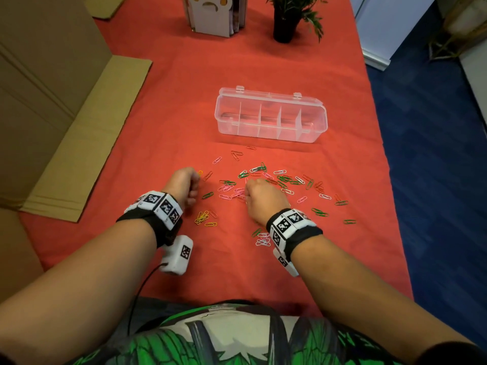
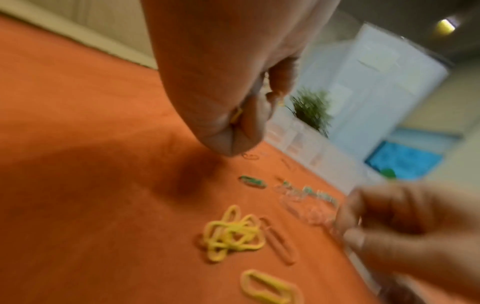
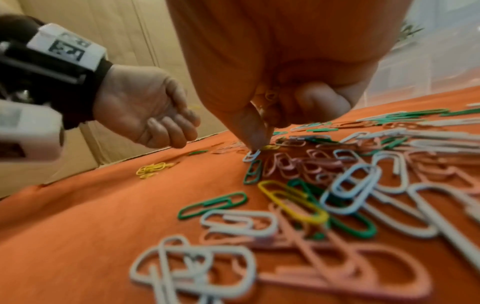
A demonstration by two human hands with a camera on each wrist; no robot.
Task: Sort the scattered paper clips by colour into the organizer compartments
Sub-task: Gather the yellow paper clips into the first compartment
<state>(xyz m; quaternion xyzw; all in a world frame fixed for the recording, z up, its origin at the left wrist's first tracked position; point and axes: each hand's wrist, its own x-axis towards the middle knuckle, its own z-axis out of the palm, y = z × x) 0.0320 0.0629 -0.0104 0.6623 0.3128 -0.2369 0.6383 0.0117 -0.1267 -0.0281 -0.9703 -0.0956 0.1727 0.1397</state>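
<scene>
Paper clips in green, pink, white, yellow and red (image 1: 284,180) lie scattered on the orange cloth in front of the clear organizer (image 1: 263,133), whose compartments look empty. A small yellow pile (image 1: 202,217) (image 2: 233,232) and a white pile (image 1: 263,239) lie nearer me. My left hand (image 1: 197,177) (image 2: 237,123) is curled and pinches a yellow clip (image 1: 200,173) between thumb and finger. My right hand (image 1: 246,192) (image 3: 257,144) points down into the pink cluster (image 1: 229,189), its tips closing on a pale clip (image 3: 252,155) that lies on the cloth.
Flattened cardboard (image 1: 79,127) lies along the table's left side. A black plant pot (image 1: 284,25) and a card holder (image 1: 213,14) stand at the back. The table's right edge drops to a blue floor (image 1: 434,154).
</scene>
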